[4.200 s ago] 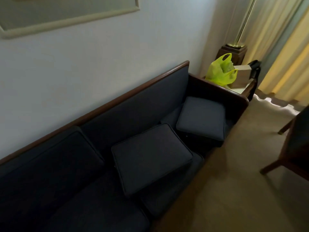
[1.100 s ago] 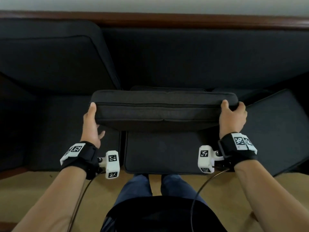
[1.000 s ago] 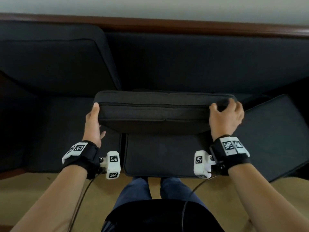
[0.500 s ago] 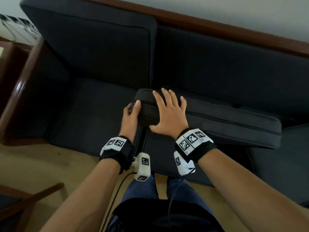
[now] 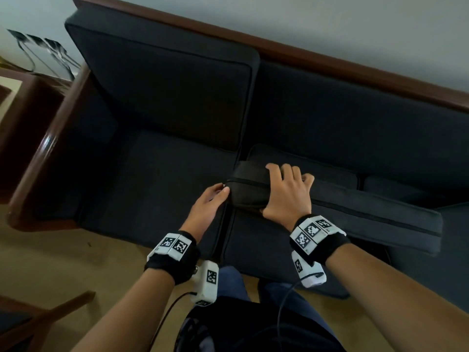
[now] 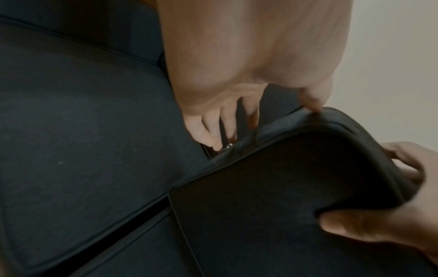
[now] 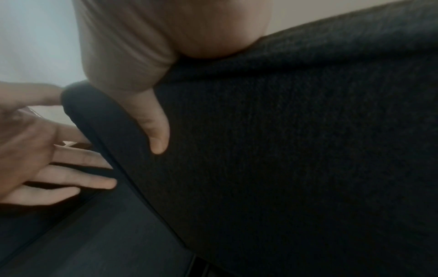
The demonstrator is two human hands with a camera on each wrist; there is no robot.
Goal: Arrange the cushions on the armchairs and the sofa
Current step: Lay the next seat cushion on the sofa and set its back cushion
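Note:
A dark navy sofa (image 5: 152, 174) with a brown wooden frame fills the head view. One back cushion (image 5: 162, 92) stands upright at its left end. A loose navy cushion (image 5: 368, 219) stands on its long edge across the middle seat, zip side toward me. My right hand (image 5: 286, 189) grips its left end, fingers curled over the top and thumb on the near face (image 7: 156, 135). Beside it, my left hand (image 5: 218, 193) touches the same end with straight fingers by the metal zip pull (image 6: 228, 145), thumb on the top corner.
The sofa's wooden left arm (image 5: 45, 153) adjoins a brown side table (image 5: 17, 102). Part of a wooden chair (image 5: 33, 323) shows at the lower left on the tan carpet (image 5: 88, 262). My legs stand against the sofa's front edge.
My right hand left the cushion's right end and now grips its left end beside my left hand. My view has swung toward the sofa's left side.

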